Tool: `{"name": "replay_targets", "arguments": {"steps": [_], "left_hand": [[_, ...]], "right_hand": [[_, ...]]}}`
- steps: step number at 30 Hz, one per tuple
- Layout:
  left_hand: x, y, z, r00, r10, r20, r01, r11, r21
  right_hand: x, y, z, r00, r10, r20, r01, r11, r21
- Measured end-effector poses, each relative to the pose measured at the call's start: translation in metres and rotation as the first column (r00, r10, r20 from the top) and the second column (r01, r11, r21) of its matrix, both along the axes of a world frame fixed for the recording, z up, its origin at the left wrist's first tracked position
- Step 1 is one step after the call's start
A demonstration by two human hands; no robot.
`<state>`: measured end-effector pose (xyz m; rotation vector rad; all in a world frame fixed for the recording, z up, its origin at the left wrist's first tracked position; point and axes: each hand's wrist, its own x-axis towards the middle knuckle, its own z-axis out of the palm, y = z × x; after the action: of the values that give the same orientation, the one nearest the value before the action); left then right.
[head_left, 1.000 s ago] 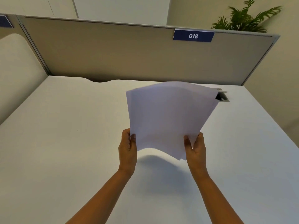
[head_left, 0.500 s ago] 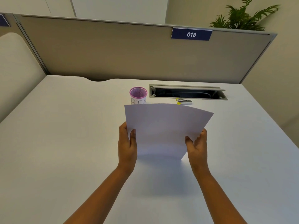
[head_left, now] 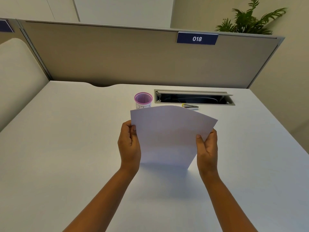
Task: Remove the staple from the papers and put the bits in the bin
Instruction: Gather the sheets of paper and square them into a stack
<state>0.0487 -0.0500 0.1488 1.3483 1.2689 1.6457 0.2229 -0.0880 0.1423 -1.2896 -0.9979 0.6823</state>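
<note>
Your left hand (head_left: pixel 129 144) and right hand (head_left: pixel 207 148) each pinch a side edge of the papers (head_left: pixel 168 136), held above the tabletop (head_left: pixel 66 148). They are light and floppy (staple not visible); grip near the corner.

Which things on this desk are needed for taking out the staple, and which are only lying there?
For the job:
- papers, held by left hand and right hand
- pink mesh cup, probably the bin
- small metal tool with yellow end, perhaps a staple remover

Just there:
- open cable tray
- sign 018
- plant
</note>
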Motion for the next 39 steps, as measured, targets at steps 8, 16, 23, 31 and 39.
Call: {"name": "replay_targets", "arguments": {"steps": [8,16,23,31,39], "left_hand": [[-0.002,0.001,-0.005,1.000,0.000,0.014,0.001,1.000,-0.027],[-0.003,0.011,0.011,0.998,0.051,-0.024,-0.051,0.999,-0.009],[-0.008,0.024,0.031,1.000,-0.020,-0.012,0.018,0.986,-0.167],[-0.003,0.034,-0.037,0.997,-0.071,0.005,0.062,0.829,-0.556],[0.001,0.035,-0.101,0.989,-0.127,-0.076,0.043,0.741,-0.670]], "right_hand": [[0.000,-0.002,-0.004,1.000,-0.017,0.000,0.017,0.999,-0.041],[0.004,0.006,0.021,0.992,-0.088,0.093,0.090,0.996,-0.017],[0.029,0.010,0.039,0.991,-0.058,0.117,0.079,0.979,-0.185],[0.041,0.019,-0.025,0.999,-0.021,0.026,0.031,0.898,-0.438],[0.049,0.020,-0.086,0.998,0.007,0.061,0.031,0.799,-0.600]]}}
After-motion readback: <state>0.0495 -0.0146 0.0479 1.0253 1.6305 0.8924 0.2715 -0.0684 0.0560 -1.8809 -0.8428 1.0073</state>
